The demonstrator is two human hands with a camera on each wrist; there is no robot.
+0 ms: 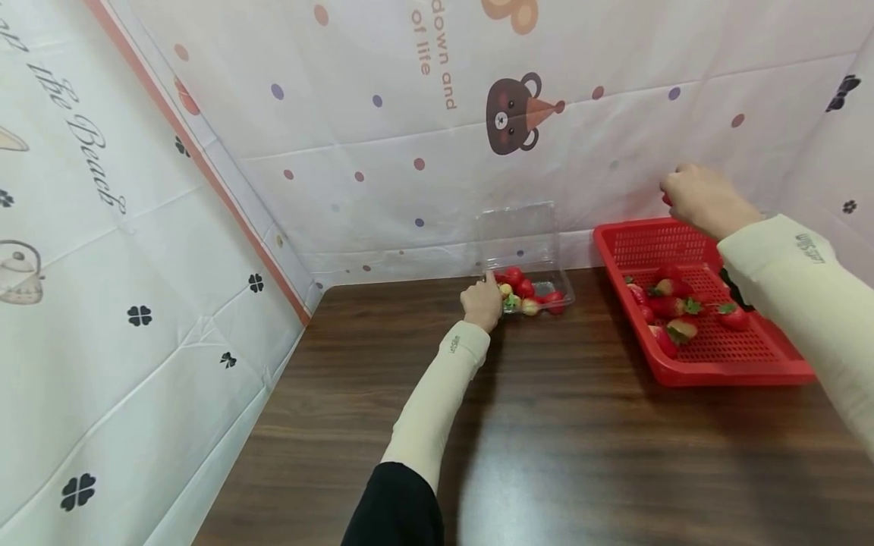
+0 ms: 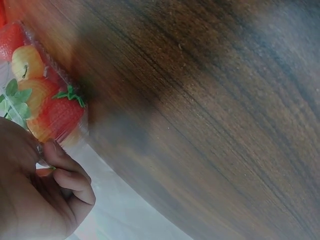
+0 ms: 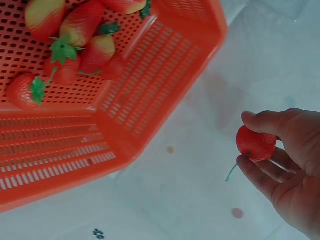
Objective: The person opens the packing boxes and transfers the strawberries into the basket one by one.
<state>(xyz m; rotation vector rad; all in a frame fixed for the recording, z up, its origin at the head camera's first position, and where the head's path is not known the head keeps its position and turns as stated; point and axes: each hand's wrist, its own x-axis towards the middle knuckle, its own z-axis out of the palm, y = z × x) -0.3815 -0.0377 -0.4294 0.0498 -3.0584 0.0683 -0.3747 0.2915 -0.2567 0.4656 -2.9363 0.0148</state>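
My right hand (image 1: 703,199) is raised over the far left edge of the red basket. Its thumb and fingers pinch a small red strawberry (image 3: 256,143) with a thin green stem. At the left corner of a clear plastic box (image 1: 563,292), my left hand (image 1: 482,303) pinches the rim with curled fingers (image 2: 75,182). Several red and yellowish strawberries (image 2: 62,117) lie in that box, and its clear lid (image 1: 517,227) stands up against the wall cloth. Inside the red basket (image 1: 734,373) lie several more strawberries (image 3: 82,22), some with green leaves.
Both box and basket stand at the back of a dark wooden table (image 1: 546,447). Behind them hangs a white printed cloth (image 1: 382,136), which also covers the left side. My right forearm (image 1: 799,273) passes over the basket's right part.
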